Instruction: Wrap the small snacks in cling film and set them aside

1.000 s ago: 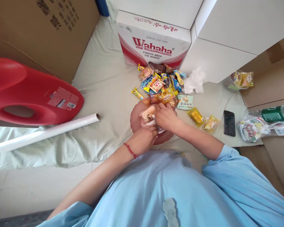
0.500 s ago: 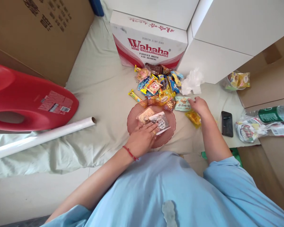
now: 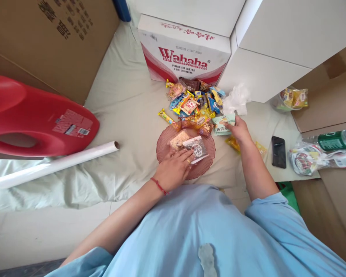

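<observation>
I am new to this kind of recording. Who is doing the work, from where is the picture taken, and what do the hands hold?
There is no machine: a person works bare-handed. The camera is worn on the head, looking forward and down, so you see the wearer's blue shirt.

On the pale cloth are a pink plate, a snack heap, a phone and a white roll. The plate carries a tan snack and a grey packet.

The left hand lies over the plate, fingers extended; the right hand pinches a green packet.
</observation>
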Demonstrator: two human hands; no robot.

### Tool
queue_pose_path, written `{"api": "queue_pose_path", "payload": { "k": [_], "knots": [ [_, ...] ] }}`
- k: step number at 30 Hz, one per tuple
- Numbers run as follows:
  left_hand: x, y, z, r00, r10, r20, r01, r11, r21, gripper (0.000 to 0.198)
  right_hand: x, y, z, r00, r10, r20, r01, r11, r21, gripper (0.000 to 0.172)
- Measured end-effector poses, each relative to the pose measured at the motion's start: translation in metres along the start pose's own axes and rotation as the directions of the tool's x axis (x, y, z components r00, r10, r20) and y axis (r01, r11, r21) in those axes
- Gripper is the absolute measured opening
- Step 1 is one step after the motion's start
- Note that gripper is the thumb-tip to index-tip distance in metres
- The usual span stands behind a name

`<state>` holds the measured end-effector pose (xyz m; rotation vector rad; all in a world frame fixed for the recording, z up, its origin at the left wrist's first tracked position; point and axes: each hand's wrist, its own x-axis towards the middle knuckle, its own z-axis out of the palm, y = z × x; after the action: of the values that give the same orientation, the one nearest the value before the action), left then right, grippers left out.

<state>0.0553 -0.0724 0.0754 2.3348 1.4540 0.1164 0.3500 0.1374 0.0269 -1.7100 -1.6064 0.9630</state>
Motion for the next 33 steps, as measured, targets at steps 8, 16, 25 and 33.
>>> {"api": "queue_pose_path", "payload": {
  "k": [8,16,25,33],
  "knots": [
    [0.001,0.0,0.003,1.0,0.007,-0.026,-0.008,1.0,-0.022,0.045,-0.02,-0.03,-0.045,0.999,0.018,-0.03,-0.003,0.899,0.437,0.053],
    [-0.012,-0.006,-0.013,0.958,0.104,-0.268,-0.118,0.992,-0.034,0.033,-0.06,-0.117,0.001,0.851,-0.273,0.449,0.082,0.913,0.399,0.038],
    [-0.065,-0.028,-0.029,0.783,-0.105,-0.613,0.049,0.993,-0.107,0.019,-0.108,-0.151,0.117,0.656,-0.175,0.734,0.581,0.738,-0.343,0.024],
    [-0.024,-0.019,-0.022,0.97,-0.098,-0.224,0.082,0.993,-0.08,0.031,-0.132,-0.138,0.117,0.713,-0.363,0.6,0.667,0.616,-0.419,0.037]
  ]
}}
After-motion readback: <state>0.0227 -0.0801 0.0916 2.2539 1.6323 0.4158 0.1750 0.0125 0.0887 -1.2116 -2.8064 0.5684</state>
